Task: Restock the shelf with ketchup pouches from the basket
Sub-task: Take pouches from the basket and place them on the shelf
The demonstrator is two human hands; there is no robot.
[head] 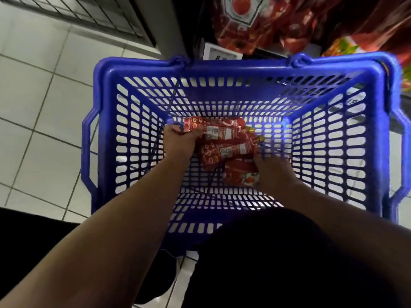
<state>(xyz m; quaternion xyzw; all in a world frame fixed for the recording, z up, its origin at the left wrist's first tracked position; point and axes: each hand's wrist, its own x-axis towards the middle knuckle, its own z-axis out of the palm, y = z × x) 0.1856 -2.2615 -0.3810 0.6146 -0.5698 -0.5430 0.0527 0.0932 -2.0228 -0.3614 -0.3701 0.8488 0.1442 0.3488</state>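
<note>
A blue plastic basket [106, 121] stands on the floor below me, with three red ketchup pouches on its bottom. My left hand [181, 141] grips the left end of the farthest pouch [222, 128], which lies flat with its barcode side up. A second pouch [231, 151] lies just nearer, yellow cap pointing right. My right hand [274, 172] reaches down beside the nearest pouch [241, 173], fingers curled at its right edge and over the second pouch's cap end; whether it holds either is hidden. The shelf [273, 54] lies beyond the basket.
More red ketchup pouches [251, 23] fill the shelf at the top, with a white price label [222, 53] on its edge. White floor tiles [44, 96] spread to the left. A dark wire rack [89, 16] stands at the top left. My dark clothing covers the bottom.
</note>
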